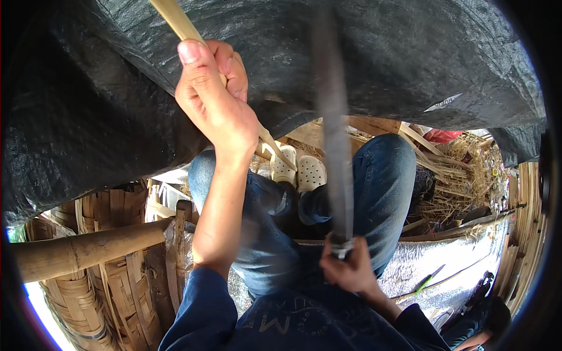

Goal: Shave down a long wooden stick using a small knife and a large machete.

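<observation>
My left hand point(213, 96) is raised at the upper left, its fingers wrapped round a pale bamboo strip point(175, 20). The strip slants from the top edge down through the fist, and a lower length of it shows near my shoes. Low in the middle, over my lap, my right hand point(351, 266) grips the handle of a machete point(335, 128). Its long grey blade points up and away from me and is smeared by motion, most of all at the tip. Blade and strip are apart.
A black tarpaulin point(410, 58) hangs across the far side. Woven bamboo point(82, 304) and a thick bamboo pole point(88, 248) stand at left. Split wood and shavings point(462, 169) lie at right. A green-handled knife point(422, 285) rests on a silvery sheet point(451, 257). Pale clogs point(310, 172) are on my feet.
</observation>
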Available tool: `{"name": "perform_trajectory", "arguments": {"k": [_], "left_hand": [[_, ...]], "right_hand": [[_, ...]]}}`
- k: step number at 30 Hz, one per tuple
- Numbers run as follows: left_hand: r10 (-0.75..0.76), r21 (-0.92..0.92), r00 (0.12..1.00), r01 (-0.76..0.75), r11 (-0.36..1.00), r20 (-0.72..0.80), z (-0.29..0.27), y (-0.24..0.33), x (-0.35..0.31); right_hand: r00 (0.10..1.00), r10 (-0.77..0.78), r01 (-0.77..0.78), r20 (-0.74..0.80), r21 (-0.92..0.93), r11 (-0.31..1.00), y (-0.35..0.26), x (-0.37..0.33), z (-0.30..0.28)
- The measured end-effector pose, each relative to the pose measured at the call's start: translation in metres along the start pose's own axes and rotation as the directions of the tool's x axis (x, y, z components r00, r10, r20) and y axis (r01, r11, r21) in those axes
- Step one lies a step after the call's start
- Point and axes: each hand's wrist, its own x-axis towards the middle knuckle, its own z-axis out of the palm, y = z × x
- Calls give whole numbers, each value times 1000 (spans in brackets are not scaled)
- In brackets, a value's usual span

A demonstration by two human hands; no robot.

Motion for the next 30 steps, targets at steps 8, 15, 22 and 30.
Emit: {"name": "perform_trajectory", "arguments": {"k": [8, 15, 22, 30], "left_hand": [[-22, -12, 999, 21, 1000, -34, -8, -3, 6], [-38, -22, 995, 36, 999, -87, -14, -14, 11], [-28, -1, 999, 28, 1000, -28, -3, -1, 2], [-46, -47, 997, 43, 998, -64, -6, -2, 2]], "right_hand": [[992, 98, -106, 81, 111, 988, -17, 7, -8], [992, -39, 43, 120, -31, 999, 30, 31, 6], [971, -237, 236, 5, -135, 962, -21, 42, 1], [844, -534, 502, -42, -285, 816, -57, 74, 20]]}}
